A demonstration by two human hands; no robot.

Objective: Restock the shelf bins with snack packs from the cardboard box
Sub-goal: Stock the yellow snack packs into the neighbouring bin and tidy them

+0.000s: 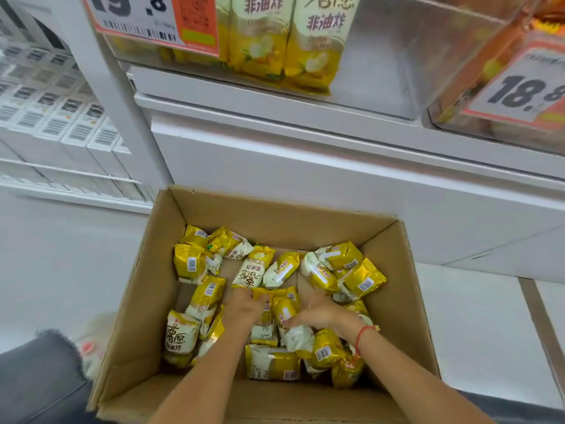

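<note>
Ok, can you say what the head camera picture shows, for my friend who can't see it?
Two hands, left hand and right hand, reach into an open cardboard box and gather yellow snack packs between them. More of the same packs stand in a clear shelf bin above, beside price tags.

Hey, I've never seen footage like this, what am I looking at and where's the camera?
There is no machine here. One wide-angle camera worn on a person's head looks down at their two bare hands. Both reach into an open cardboard box on the floor, holding many yellow-and-white snack packs. The left hand and right hand curl their fingers around a few packs in the middle. Above, a clear shelf bin holds two matching packs and is otherwise mostly bare, with price tags in front.
</note>
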